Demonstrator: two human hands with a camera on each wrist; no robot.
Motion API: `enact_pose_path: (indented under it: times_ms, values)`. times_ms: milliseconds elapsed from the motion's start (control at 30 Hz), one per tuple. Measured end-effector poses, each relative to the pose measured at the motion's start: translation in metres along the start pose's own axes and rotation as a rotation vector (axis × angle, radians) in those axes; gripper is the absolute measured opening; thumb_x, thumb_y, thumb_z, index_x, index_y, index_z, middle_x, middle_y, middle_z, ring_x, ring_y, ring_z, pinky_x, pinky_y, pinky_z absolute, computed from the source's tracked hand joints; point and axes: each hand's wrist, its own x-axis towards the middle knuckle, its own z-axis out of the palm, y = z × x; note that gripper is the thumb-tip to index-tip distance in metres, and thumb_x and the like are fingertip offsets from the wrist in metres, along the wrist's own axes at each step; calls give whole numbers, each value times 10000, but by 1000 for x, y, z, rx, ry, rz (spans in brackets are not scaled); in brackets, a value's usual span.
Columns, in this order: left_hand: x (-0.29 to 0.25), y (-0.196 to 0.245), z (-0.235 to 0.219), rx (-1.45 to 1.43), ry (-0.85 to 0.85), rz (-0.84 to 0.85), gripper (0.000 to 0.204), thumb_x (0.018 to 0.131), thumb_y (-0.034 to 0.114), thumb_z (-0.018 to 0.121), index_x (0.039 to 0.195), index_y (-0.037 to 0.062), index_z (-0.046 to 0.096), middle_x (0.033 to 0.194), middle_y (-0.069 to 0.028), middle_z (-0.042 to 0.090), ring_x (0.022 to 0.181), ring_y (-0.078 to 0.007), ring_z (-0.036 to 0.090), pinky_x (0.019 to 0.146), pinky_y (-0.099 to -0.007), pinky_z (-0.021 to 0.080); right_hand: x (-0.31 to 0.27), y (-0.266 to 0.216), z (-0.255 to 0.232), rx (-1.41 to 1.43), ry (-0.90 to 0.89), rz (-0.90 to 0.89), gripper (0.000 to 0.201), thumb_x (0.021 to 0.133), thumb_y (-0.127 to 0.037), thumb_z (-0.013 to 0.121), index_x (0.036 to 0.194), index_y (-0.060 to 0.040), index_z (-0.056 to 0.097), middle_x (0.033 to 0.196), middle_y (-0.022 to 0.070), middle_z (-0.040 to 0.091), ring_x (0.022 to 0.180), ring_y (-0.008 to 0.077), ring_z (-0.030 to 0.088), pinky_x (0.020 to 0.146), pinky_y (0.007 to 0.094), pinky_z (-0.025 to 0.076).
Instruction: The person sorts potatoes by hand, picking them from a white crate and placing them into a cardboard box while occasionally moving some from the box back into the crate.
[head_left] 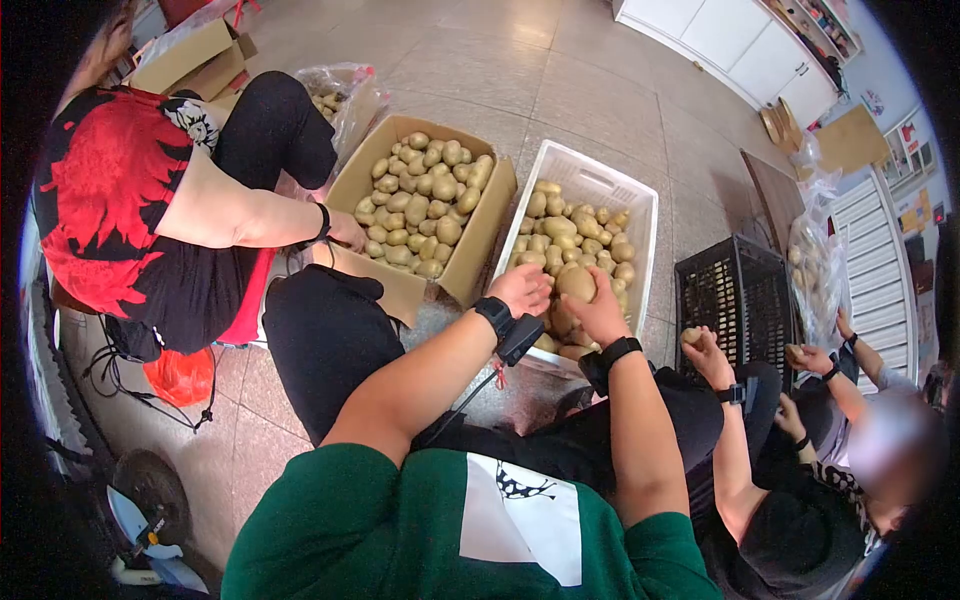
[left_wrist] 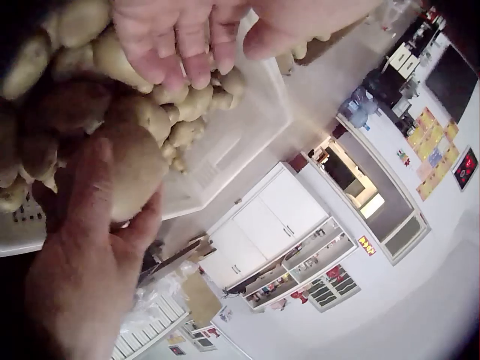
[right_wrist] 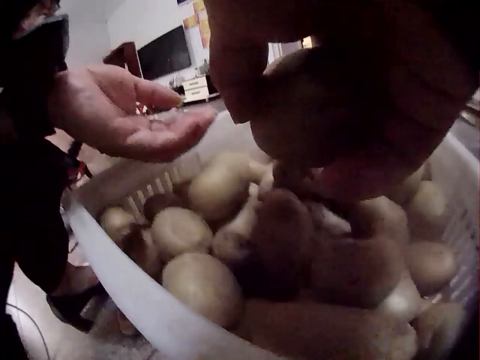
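My right hand (head_left: pixel 603 312) grips a large potato (head_left: pixel 576 284) just above the white plastic crate (head_left: pixel 648 225), its fingers and thumb curled round it. Smaller potatoes (head_left: pixel 560 228) fill much of the crate. To the left, over the crate's near end, my left hand (head_left: pixel 522 290) is held palm up with loosely bent fingers and nothing in it. The left wrist view has the held potato (left_wrist: pixel 135 169) in the right hand (left_wrist: pixel 94 247), below the left hand's fingers (left_wrist: pixel 191 56). In the right wrist view the right hand (right_wrist: pixel 367 97) is in deep shadow.
Left of the crate stands a cardboard box (head_left: pixel 490 235) of potatoes, where a seated person's hand (head_left: pixel 345 230) reaches in. A black crate (head_left: pixel 735 300) stands to the right. Beyond it, other people's hands hold small potatoes (head_left: pixel 691 336). A potato bag (head_left: pixel 335 95) lies behind the box.
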Motion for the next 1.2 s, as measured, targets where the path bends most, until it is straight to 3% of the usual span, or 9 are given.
enact_pose_path:
  times_ms: [67, 167, 233, 300, 400, 533, 600, 933, 1200]
  values:
    - [-14, -3, 12, 143, -28, -63, 253, 842, 319, 486, 995, 117, 488, 1084, -51, 486, 908, -199, 488, 782, -420, 427, -4, -13, 1, 54, 7, 11, 660, 692, -259, 642, 1240, -63, 330, 1046, 231, 541, 988, 316, 535, 845, 344, 413]
    - [-30, -11, 30, 66, -108, -92, 313, 837, 383, 476, 1015, 126, 489, 1005, -58, 517, 876, -218, 503, 734, -430, 425, -14, -29, 0, 169, -78, 4, 628, 708, -257, 633, 1228, -43, 353, 1056, 228, 540, 984, 313, 536, 839, 340, 418]
    - [-35, -11, 34, -6, -166, -139, 338, 828, 400, 487, 1030, 130, 488, 942, -59, 528, 834, -220, 509, 692, -412, 432, -7, -12, 10, -18, -6, -206, 520, 760, -198, 620, 1201, -34, 400, 966, 97, 564, 779, 132, 550, 658, 239, 459]
    - [-38, -7, 34, -15, -296, -177, 316, 834, 374, 482, 1002, 107, 489, 971, -81, 541, 917, -262, 528, 757, -467, 425, -11, -22, 8, 46, -30, -216, 458, 772, -183, 612, 1170, -34, 440, 955, 85, 568, 774, 124, 548, 660, 238, 458]
    - [-34, 2, 26, -23, -291, -105, 316, 830, 371, 491, 998, 104, 489, 959, -95, 542, 885, -261, 541, 711, -448, 445, -22, -41, 0, 176, -70, -197, 370, 777, -176, 602, 1097, -17, 506, 951, 99, 581, 788, 144, 562, 687, 260, 458]
    - [-47, 19, 36, 10, -166, -13, 321, 821, 351, 515, 1022, 104, 472, 946, -107, 532, 803, -244, 544, 643, -406, 466, -17, -35, 3, 290, -38, -282, 281, 775, -163, 593, 997, 6, 566, 915, 102, 602, 780, 154, 571, 690, 272, 458]
    - [-44, 25, 31, 19, -206, 20, 330, 811, 326, 542, 1035, 97, 460, 952, -109, 518, 792, -248, 537, 634, -388, 473, -22, -44, -3, 262, -37, -241, 267, 776, -163, 594, 984, 4, 574, 902, 93, 604, 769, 146, 566, 683, 268, 455]
    - [-32, 64, -4, -450, -23, 124, 454, 727, 312, 658, 1011, 59, 410, 905, -127, 463, 747, -248, 509, 563, -340, 481, -20, -36, -4, 215, -38, -199, 267, 774, -173, 608, 977, -1, 580, 889, 67, 604, 744, 132, 550, 674, 257, 450]
    - [-25, 88, -47, -617, 147, 425, 404, 735, 277, 637, 1003, 76, 412, 892, -117, 453, 680, -243, 498, 549, -330, 473, -15, -22, 0, 100, -37, -230, 261, 774, -176, 597, 980, -16, 583, 890, 95, 606, 733, 148, 568, 673, 266, 460]
